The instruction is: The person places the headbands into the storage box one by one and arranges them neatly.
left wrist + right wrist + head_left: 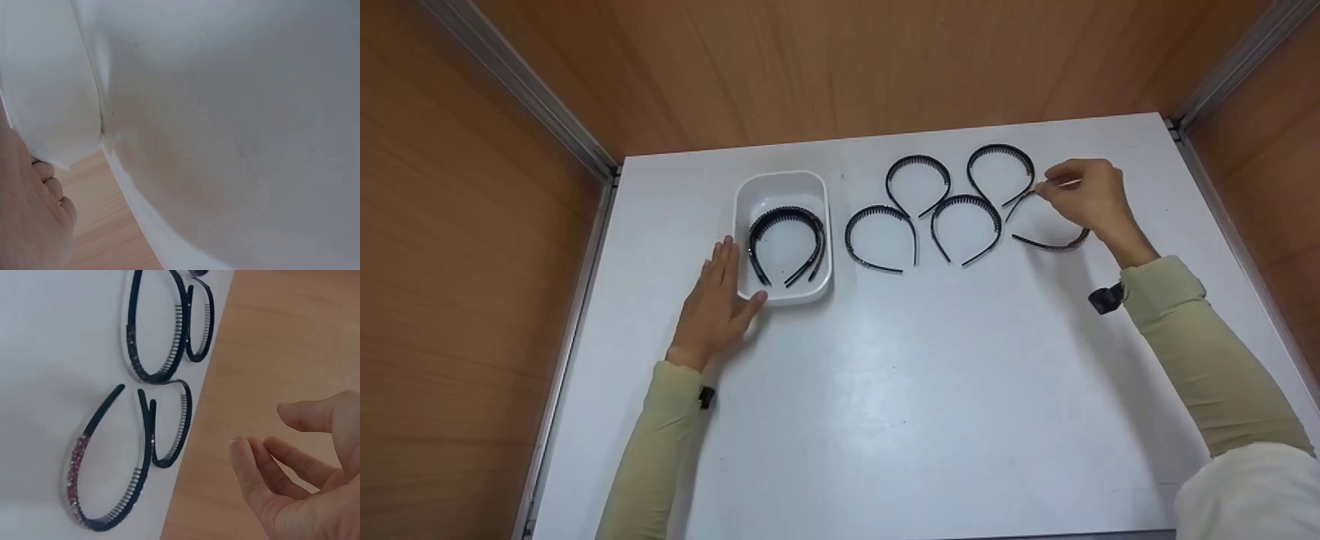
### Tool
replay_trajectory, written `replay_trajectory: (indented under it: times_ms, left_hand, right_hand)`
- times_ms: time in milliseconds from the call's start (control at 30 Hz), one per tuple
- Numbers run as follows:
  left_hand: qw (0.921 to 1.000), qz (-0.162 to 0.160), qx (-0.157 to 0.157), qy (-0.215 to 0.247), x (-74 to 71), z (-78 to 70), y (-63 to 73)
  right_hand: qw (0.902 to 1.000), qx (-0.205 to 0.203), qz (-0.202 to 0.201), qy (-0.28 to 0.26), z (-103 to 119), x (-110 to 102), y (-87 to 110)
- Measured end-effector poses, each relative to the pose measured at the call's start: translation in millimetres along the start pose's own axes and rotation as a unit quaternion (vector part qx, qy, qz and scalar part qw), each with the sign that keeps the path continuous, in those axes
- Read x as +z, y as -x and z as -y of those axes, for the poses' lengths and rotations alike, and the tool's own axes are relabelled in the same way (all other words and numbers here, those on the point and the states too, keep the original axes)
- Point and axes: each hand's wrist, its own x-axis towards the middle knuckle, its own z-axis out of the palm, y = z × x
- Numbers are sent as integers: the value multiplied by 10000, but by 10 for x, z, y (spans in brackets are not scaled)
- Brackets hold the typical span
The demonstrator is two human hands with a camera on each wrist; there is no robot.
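Note:
My left hand (709,307) rests along the left side of a white plastic tub (781,301), fingers straight and thumb at its front corner. Inside the tub several black toothed headbands (785,211) lie nested together. The left wrist view shows the hand (34,208) against the tub's outer wall (53,84). Over the rightmost headband hovers my right hand (1087,195), partly hiding it. In the right wrist view this headband (74,475) has pink and silver glitter. There, the right hand (304,484) has a gap between thumb and fingers and holds nothing.
Several more black headbands lie between the tub and my right hand, among them a lower left one (849,238), an upper one (919,159) and a far right one (1001,148). Wooden panels (870,67) wall the white table (885,420) at the back and sides.

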Motion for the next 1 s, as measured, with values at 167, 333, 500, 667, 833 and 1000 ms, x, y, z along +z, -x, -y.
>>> replay_trajectory:
  times_ms: [167, 333, 500, 667, 833, 1000]
  left_hand:
    - [10000, -13, -88, 29, -8, 2, 18]
    - [10000, -7, -92, 25, -25, 8, 33]
    - [9999, 37, -106, -26, -29, 0, 32]
    - [10000, -39, -28, -33, -16, -7, 22]
    - [10000, -28, 5, -15, -19, -27, 16]
    - [10000, 32, -14, -1, -30, -38, 17]
  right_hand:
    - [9998, 106, -142, 10, -164, -95, 25]
    - [9997, 160, -165, 114, -289, -130, 48]
    - [9991, 336, -121, 212, -421, -143, 79]
    - [9985, 459, -199, 238, -577, -121, 102]
    - [9974, 637, -307, 151, -783, -50, 116]
    - [9955, 917, -221, 69, -978, 23, 132]
